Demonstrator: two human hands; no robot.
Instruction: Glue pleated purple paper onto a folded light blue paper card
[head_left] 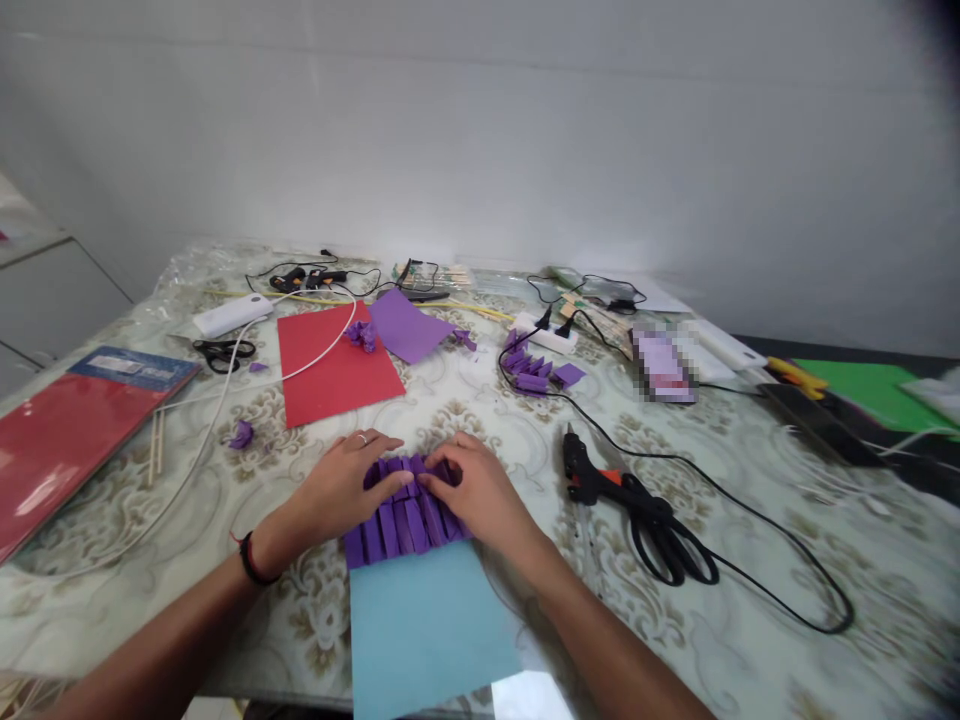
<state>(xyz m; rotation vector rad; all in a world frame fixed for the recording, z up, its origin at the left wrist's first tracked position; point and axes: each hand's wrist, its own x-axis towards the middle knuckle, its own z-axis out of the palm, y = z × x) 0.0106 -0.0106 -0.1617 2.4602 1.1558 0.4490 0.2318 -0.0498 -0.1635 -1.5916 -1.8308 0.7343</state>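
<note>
A row of purple folded paper strips (405,525) stands side by side along the top part of a light blue sheet (427,625). My left hand (337,485) lies over the left end of the row, its thumb and fingers bent around the strips' upper edge. From the other side my right hand (480,490) pinches a purple strip between thumb and fingers near the middle. The two thumb tips almost meet there. What lies under my palms is hidden. Beside my right arm rests a black hot glue gun (589,475) with an orange trigger.
Black-handled scissors (660,540) lie near the glue gun's cord. Beyond my hands are a red sheet (330,370), a purple sheet (411,325), more folded purple pieces (532,370) and a white power strip (551,335). A red pad (75,430) and white cable (202,440) occupy the left.
</note>
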